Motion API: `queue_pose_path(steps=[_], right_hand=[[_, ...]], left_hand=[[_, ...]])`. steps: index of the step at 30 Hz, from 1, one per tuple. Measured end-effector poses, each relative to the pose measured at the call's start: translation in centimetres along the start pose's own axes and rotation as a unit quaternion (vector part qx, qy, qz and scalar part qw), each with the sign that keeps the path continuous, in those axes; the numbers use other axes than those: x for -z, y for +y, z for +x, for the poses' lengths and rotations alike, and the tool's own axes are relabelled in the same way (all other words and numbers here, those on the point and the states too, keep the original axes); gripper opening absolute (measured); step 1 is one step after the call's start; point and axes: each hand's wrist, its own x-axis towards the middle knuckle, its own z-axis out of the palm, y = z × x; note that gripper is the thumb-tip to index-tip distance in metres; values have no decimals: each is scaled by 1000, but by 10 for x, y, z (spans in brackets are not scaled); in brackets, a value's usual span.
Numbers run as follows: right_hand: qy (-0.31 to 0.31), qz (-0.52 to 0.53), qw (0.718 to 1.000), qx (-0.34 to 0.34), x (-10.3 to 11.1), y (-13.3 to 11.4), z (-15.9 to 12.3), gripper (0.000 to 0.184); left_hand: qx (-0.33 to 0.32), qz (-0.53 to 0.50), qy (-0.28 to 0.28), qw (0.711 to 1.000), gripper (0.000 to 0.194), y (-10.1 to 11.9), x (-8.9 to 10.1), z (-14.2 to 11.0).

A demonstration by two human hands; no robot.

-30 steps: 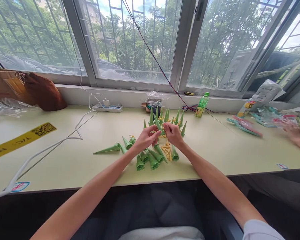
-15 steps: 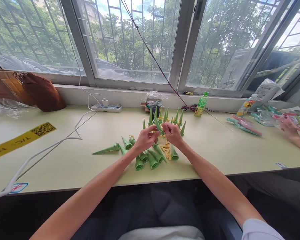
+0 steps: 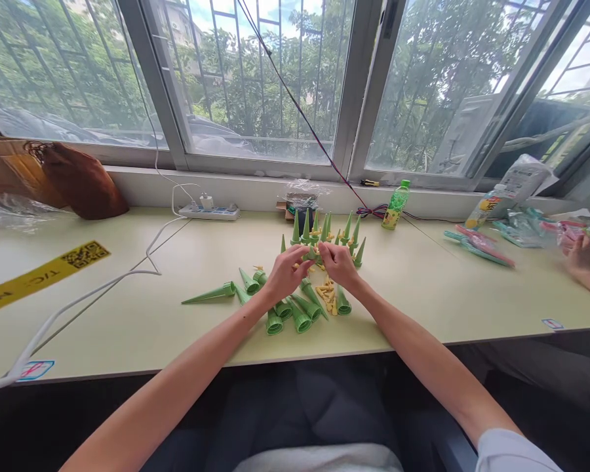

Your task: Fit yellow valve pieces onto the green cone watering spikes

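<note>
My left hand [image 3: 286, 273] is closed around a green plastic plant-watering spike [image 3: 311, 254], only part of which shows between my hands. My right hand [image 3: 341, 266] pinches at the spike's side; whatever its fingertips hold is hidden. Just beyond, several green spikes [image 3: 355, 233] stand point up with small yellow pieces on them. Nearer me, several loose spikes [image 3: 301, 319] lie with their open threaded ends toward the table edge. Small yellow valve-like pieces [image 3: 328, 295] are heaped below my right hand, and one long spike [image 3: 209, 294] lies apart on the left.
A green bottle [image 3: 396, 205] and a small box [image 3: 302, 200] stand at the back. A power strip [image 3: 210, 212] with a white cable lies back left, near a brown bag [image 3: 81, 180]. Another person's hand [image 3: 580, 254] is among packaged items [image 3: 482, 246] at right.
The held spike has tilted so that its tip no longer rises above my fingers. My hands stay close together in nearly the same place. The other person's hand has shifted right.
</note>
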Motion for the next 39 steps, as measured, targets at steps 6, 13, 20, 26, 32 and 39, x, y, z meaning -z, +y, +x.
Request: queue_pose_path(steps=[6,13,20,26,32,39], right_hand=[[-11,9,1000,-10,0,-1,0,58],[-13,26,1000,-12,-2,1,-1,56],[44,27,998,-30,1,0,-2,54],[53,17,998,-23,2,0,-3,52],[17,21,1000,-5,2,-4,-5,50],[15,30,999,-15,2,-5,-5,51]], left_hand=[[-51,45,28,997,27,-3,1,0],[-75,77,45,993,27,-2,0,-1],[28,-36,92,995,34,14,-3,1],[97,-143,33,984,47,12,-3,2],[162,-217,-56,961,54,10,-2,2],[128,-182,-52,974,43,13,2,0]])
